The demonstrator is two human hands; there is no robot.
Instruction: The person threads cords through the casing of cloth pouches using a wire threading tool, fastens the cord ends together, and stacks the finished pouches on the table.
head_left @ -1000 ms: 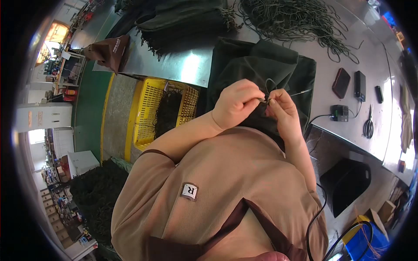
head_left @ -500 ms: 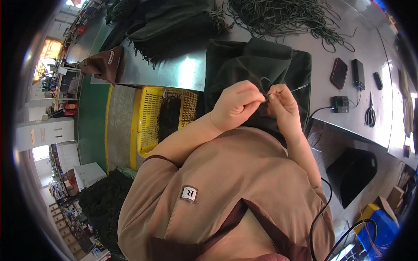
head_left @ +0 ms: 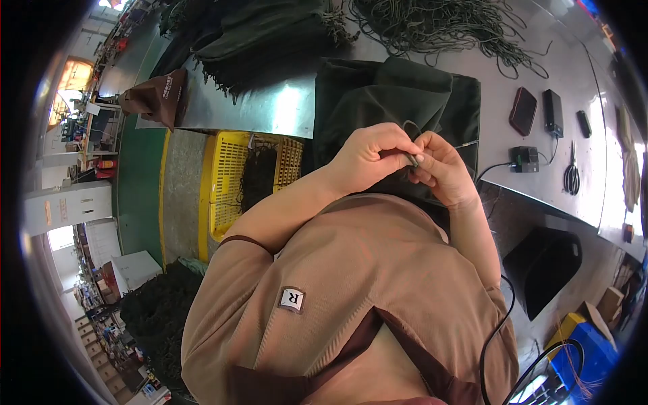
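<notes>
My left hand (head_left: 374,154) and my right hand (head_left: 442,167) meet over the dark green fabric (head_left: 405,94) on the table in front of me. Both are closed, their fingertips pinching a thin dark green cord (head_left: 410,126). A small loop of it stands up above the fingers, and the rest is hidden by them. Beside my right hand, a thin, light-tipped thing (head_left: 467,144) lies on the fabric, too small to name.
Tangled green cords (head_left: 439,30) and folded dark cloth (head_left: 270,40) lie at the back. A phone (head_left: 523,111), a power bank (head_left: 553,113), a black adapter (head_left: 524,159) and scissors (head_left: 572,177) are on the right. A yellow crate (head_left: 223,182) stands at the left.
My right hand has turned and its fingers have curled in closer to my left hand. The cord loop above the fingers has changed shape. Both hands still pinch the cord.
</notes>
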